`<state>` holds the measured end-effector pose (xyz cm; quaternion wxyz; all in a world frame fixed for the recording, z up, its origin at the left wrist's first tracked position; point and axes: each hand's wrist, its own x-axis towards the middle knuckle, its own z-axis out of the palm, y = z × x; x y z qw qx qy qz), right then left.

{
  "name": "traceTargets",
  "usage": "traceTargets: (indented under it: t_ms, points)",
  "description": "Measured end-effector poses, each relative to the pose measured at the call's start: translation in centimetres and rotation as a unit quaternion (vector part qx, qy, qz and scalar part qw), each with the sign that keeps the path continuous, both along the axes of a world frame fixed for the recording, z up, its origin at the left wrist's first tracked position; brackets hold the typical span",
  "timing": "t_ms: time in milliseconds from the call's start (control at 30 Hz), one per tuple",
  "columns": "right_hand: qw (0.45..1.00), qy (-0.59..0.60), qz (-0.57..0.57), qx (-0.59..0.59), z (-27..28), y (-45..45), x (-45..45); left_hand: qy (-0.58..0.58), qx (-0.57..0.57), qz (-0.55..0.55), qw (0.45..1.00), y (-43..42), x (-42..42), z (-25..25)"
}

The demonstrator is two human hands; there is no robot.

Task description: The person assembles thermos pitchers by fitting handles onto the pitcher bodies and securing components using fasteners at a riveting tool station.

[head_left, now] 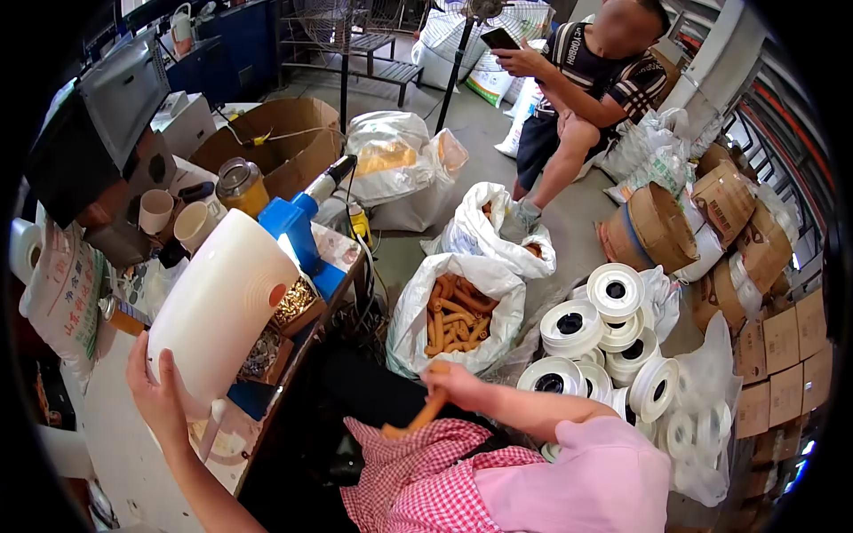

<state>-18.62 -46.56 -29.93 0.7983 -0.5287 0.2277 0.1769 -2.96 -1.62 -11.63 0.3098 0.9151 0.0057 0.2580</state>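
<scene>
My left hand (158,391) is at the near end of a large white cylinder (222,302), with thumb and fingers pressed against its side. The cylinder lies tilted on the workbench, and a round orange spot shows on its far end. Over my lap, my right hand (451,385) is closed around an orange-brown tube (418,419), which points down toward the checkered apron (418,480). Similar tubes (458,315) fill an open white sack (404,342) just beyond that hand. A blue tool body (293,226) stands behind the cylinder, beside a box of small brass-coloured parts (298,302).
Stacked white spools (569,324) stand on the floor at right, near cardboard boxes (782,355). Another open sack (484,235) sits behind the tubes. A seated person (586,98) holds a phone. Cups, a jar (242,185) and a monitor (102,133) are on the bench.
</scene>
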Motion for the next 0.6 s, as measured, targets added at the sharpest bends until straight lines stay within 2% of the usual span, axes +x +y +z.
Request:
traceTargets:
  t_ms: [67, 100, 133, 167, 200, 233, 300, 333, 367, 433, 467, 500, 600]
  points:
    - [0.987, -0.01, 0.054, -0.153, -1.2, -0.5, -2.2, -0.001, 0.006, -0.003, 1.0, -0.3, 0.2, 0.0]
    - [0.987, -0.011, 0.052, -0.153, -1.5, -0.9, -2.9, -0.004, 0.0, -0.006, 1.0, -0.2, 0.2, -0.2]
    - [0.947, -0.066, 0.093, -0.299, -1.8, -1.0, -3.4, -0.007, -0.004, -0.009, 1.0, -0.1, 0.2, -0.2]
    - [0.882, -0.12, 0.131, -0.437, -1.6, -0.9, -3.5, -0.01, -0.002, -0.008, 1.0, -0.1, 0.2, 0.0]
    - [0.881, -0.124, 0.133, -0.436, -1.4, -0.8, -3.2, -0.003, -0.004, -0.01, 1.0, -0.1, 0.2, 0.1]
    - [0.807, -0.234, 0.175, -0.513, -1.1, -1.0, -2.7, 0.004, -0.008, -0.01, 1.0, -0.2, 0.1, 0.2]
    - [0.601, -0.436, 0.241, -0.625, -0.4, -1.0, -1.7, -0.002, -0.004, -0.008, 1.0, -0.5, 0.0, 0.5]
    - [0.626, -0.426, 0.318, -0.57, -0.9, -0.9, -1.7, 0.002, -0.007, -0.007, 1.0, -0.8, -0.1, 0.8]
    - [0.627, -0.429, 0.319, -0.567, -0.9, -0.3, -2.3, 0.008, -0.008, -0.008, 1.0, -0.8, -0.2, 0.9]
    - [0.71, -0.387, 0.425, -0.406, -0.8, 0.7, -3.3, 0.0, -0.021, -0.012, 1.0, -0.3, 0.2, 0.5]
    - [0.668, -0.368, 0.473, -0.442, 1.6, 1.3, -3.3, 0.001, -0.019, -0.013, 1.0, -0.3, 0.1, 0.5]
    - [0.668, -0.366, 0.475, -0.44, 1.9, 1.7, -2.8, 0.005, -0.018, -0.016, 1.0, -0.5, 0.0, 0.6]
    - [0.594, -0.317, 0.588, -0.448, 2.6, 3.2, -0.7, -0.003, 0.015, -0.003, 1.0, -1.1, -0.4, 1.0]
